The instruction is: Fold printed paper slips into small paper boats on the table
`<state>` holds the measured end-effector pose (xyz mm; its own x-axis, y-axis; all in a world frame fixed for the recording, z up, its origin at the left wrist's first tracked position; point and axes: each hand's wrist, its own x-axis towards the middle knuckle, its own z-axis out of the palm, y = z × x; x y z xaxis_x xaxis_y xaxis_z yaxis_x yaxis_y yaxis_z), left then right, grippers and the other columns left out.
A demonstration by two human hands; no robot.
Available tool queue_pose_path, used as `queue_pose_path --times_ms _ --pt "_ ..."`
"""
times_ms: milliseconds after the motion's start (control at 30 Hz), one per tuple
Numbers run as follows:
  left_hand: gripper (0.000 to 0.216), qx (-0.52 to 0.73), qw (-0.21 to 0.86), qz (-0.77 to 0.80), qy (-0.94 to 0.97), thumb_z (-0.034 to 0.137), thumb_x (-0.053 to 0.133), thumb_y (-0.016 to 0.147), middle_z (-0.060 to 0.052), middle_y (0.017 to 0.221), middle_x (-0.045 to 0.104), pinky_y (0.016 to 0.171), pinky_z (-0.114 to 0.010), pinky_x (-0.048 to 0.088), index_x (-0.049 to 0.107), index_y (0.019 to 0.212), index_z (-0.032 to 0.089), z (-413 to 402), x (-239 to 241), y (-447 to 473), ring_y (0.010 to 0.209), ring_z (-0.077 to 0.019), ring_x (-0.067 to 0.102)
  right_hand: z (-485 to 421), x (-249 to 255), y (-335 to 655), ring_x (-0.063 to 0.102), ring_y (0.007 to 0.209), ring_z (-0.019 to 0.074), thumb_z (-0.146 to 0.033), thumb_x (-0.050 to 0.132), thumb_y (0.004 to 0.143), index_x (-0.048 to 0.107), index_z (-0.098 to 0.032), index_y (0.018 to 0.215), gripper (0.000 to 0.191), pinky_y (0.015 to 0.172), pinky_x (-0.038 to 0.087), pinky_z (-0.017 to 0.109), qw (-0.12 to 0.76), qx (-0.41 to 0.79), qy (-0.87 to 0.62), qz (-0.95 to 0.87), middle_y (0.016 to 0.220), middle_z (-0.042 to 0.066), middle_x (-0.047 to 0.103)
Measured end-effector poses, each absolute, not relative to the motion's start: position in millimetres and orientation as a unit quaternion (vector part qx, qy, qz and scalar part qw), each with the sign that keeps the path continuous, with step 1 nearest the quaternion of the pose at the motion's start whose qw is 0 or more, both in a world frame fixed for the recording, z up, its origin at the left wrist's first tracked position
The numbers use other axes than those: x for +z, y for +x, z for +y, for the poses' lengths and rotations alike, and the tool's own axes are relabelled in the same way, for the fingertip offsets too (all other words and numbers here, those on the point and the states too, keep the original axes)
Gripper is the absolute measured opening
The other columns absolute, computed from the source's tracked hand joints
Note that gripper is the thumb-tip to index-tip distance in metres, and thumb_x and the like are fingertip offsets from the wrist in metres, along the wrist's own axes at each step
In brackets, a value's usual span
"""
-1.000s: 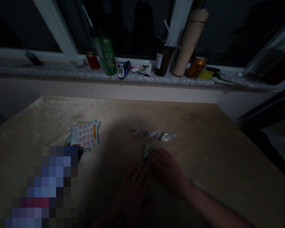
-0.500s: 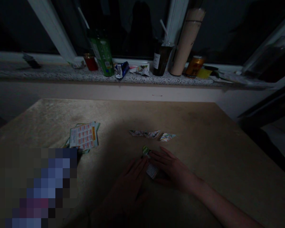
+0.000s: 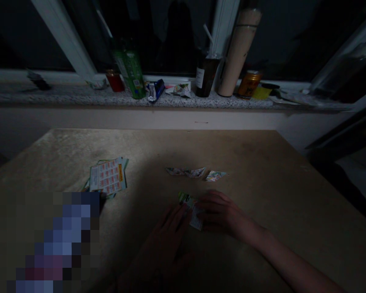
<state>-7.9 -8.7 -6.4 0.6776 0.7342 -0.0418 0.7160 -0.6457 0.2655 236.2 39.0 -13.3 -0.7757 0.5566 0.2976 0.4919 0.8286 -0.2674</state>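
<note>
A small folded piece of printed paper (image 3: 196, 219), with a green corner at its top, lies on the table between my hands. My left hand (image 3: 167, 230) rests on its left side, open, with fingers stretched out flat over the paper. My right hand (image 3: 224, 211) touches the right edge with its fingers apart and slightly bent; its thumb is hard to make out in the dark. Beyond my hands lie a folded paper strip with pointed ends (image 3: 186, 172) and a smaller folded paper piece (image 3: 216, 176).
A stack of printed paper sheets (image 3: 106, 177) lies on the left of the table (image 3: 262, 162). On the windowsill (image 3: 177, 102) stand a green bottle (image 3: 134, 77), a dark cup with a straw (image 3: 206, 77), a tall beige flask (image 3: 240, 53) and an orange can (image 3: 249, 84). A blurred-out area covers the lower left.
My right hand has drawn back a little to the right, uncovering more of the paper. The paper's green corner has shifted slightly left and nearer. My left hand has barely moved.
</note>
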Motion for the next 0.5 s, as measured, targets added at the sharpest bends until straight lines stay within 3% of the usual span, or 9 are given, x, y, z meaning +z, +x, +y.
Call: queue_pose_path --times_ms 233,500 --pt "0.079 0.018 0.145 0.373 0.916 0.046 0.047 0.087 -0.009 0.152 0.016 0.111 -0.043 0.019 0.007 0.147 0.017 -5 -1 -10 0.137 -0.0282 0.018 42 -10 239 0.047 0.119 0.0208 -0.047 0.059 0.083 0.064 -0.028 0.109 0.032 0.105 0.027 0.042 0.191 0.128 -0.282 -0.932 0.12 0.002 0.062" --pt "0.078 -0.018 0.171 0.357 0.918 0.051 0.047 0.086 -0.008 0.154 0.008 0.111 -0.044 0.016 0.011 0.147 0.018 -3 5 -11 0.138 -0.0294 0.011 47 -5 246 0.044 0.122 0.0207 -0.043 0.064 0.08 0.065 -0.028 0.11 0.033 0.105 0.026 0.041 0.162 0.164 -0.305 -0.924 0.12 0.001 0.062"
